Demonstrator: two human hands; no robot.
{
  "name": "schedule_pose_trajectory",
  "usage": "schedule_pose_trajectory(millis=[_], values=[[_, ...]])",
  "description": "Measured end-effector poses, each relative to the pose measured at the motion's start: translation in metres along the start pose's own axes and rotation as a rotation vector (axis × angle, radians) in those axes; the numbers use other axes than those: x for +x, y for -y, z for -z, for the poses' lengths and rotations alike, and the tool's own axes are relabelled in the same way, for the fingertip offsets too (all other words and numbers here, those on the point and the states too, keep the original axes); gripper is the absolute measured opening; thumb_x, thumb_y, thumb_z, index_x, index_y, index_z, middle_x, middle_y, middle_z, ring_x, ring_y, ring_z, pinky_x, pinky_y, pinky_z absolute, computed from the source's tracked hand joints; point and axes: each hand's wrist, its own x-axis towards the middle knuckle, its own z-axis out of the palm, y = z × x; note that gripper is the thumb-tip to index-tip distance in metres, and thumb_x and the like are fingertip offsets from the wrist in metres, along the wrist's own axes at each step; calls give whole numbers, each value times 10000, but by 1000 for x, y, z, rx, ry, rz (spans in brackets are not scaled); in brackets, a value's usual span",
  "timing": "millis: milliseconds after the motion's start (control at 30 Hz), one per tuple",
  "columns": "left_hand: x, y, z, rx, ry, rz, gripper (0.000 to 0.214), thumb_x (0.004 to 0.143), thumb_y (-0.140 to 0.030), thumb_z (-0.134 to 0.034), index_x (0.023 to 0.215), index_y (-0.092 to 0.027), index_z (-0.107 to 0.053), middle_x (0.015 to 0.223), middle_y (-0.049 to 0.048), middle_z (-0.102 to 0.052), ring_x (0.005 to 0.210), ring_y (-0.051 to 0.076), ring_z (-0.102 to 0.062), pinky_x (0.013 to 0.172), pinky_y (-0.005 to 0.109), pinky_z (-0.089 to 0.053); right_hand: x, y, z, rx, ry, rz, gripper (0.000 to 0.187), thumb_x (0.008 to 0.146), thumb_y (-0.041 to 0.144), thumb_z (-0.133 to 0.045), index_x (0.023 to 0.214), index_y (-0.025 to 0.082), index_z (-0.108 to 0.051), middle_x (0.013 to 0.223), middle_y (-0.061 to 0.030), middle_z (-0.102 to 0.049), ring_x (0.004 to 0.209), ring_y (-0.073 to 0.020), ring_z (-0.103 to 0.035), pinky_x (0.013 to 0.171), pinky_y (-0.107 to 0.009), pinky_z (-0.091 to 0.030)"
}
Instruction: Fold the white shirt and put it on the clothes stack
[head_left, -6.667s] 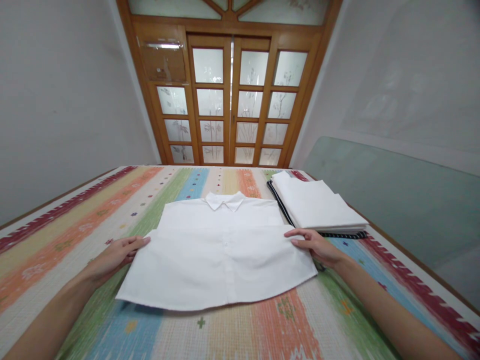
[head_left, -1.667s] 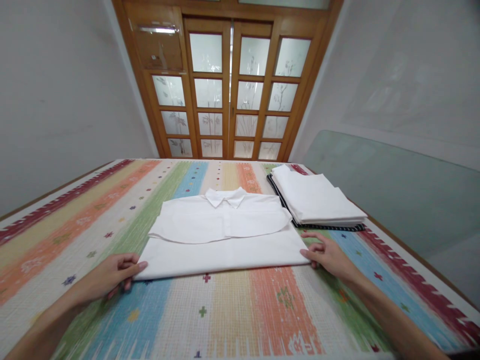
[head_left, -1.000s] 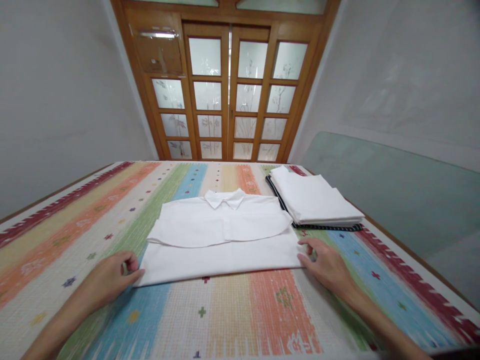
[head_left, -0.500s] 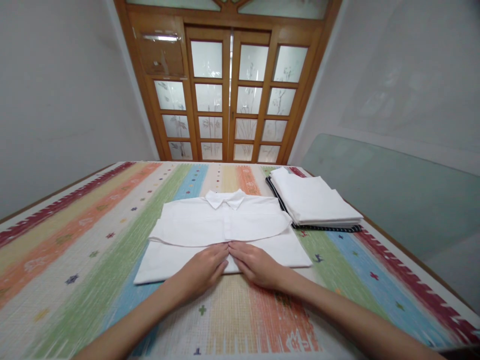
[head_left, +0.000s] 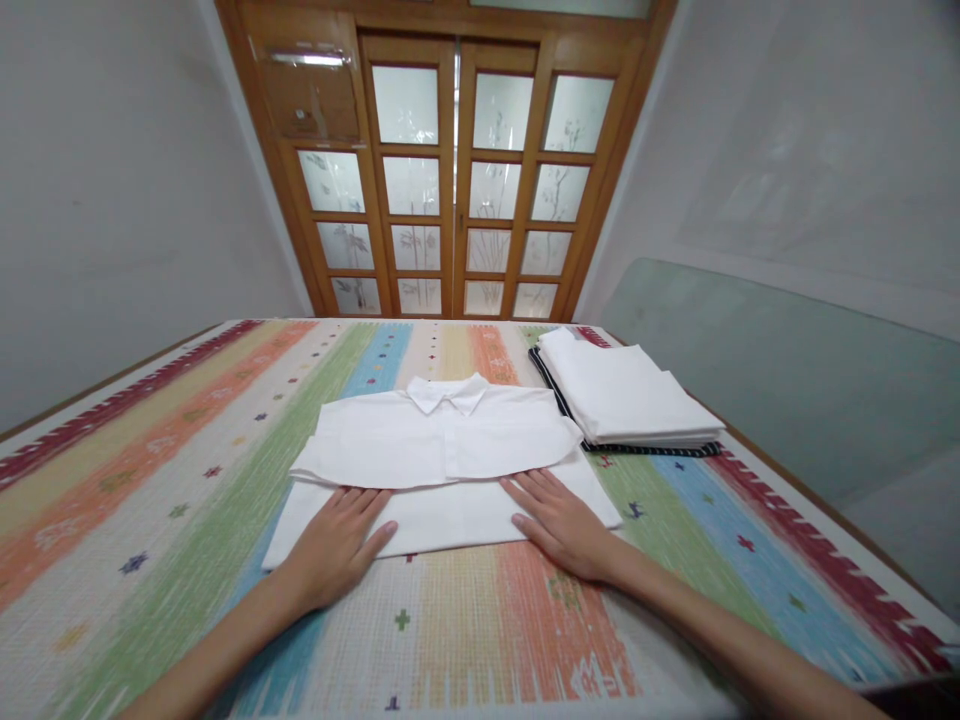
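Note:
A white collared shirt [head_left: 390, 440] lies folded on the table, its collar at the far side and its hem turned up across the front. My left hand [head_left: 341, 545] rests flat on the near left part of the shirt, fingertips at the hem edge and thumb apart. On the near right part lies my right hand [head_left: 559, 525], also flat with its fingers stretched out toward the hem. Neither hand grasps anything.
Right of the shirt sits a stack of folded white cloth [head_left: 622, 390] over a black striped piece [head_left: 652, 450]. A striped, multicoloured cloth [head_left: 180, 530] covers the table. Beyond it are wooden doors with glass panes [head_left: 454, 180]; a pale green panel [head_left: 787, 350] stands at the right.
My hands have slid apart from the middle of the hem, the left one leftward and the right one rightward, with fingers now flatter. The shirt looks much the same.

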Motion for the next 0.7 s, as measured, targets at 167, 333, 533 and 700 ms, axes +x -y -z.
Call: schedule_pose_trajectory(millis=[167, 333, 533, 700], values=[[-11, 21, 7, 31, 2, 75, 638, 934, -569, -299, 1278, -116, -587, 1334, 157, -588, 1261, 320, -512, 1107, 490, -324, -18, -26, -2, -51, -44, -127, 528, 1005, 435, -325, 1449, 168, -425, 1468, -134, -437, 1378, -289, -356, 1144, -525, -258], [-4, 24, 20, -67, 20, 102, 600, 914, -574, -330, 1237, -143, -593, 1311, 136, -606, 1224, 308, -540, 1065, 456, -382, -11, -30, 4, -66, -74, -159, 510, 998, 419, -328, 1387, 125, -478, 1405, -170, -494, 1315, -307, -425, 1106, -511, -314], [14, 26, 25, -91, 147, 195, 525, 931, -474, -272, 1011, -124, -656, 1136, 179, -686, 1110, 306, -615, 1015, 465, -412, 12, -32, 10, -128, -14, -167, 435, 1006, 362, -311, 1182, 92, -603, 1265, -193, -589, 1236, -298, -484, 1072, -476, -331], [31, 29, 22, -37, 188, 243, 543, 919, -405, -247, 1000, -87, -680, 1128, 219, -687, 1130, 342, -608, 1042, 505, -372, 30, -35, 6, -202, 111, -222, 407, 1014, 279, -293, 1092, 100, -649, 1152, -175, -664, 1148, -280, -564, 1034, -432, -353]])
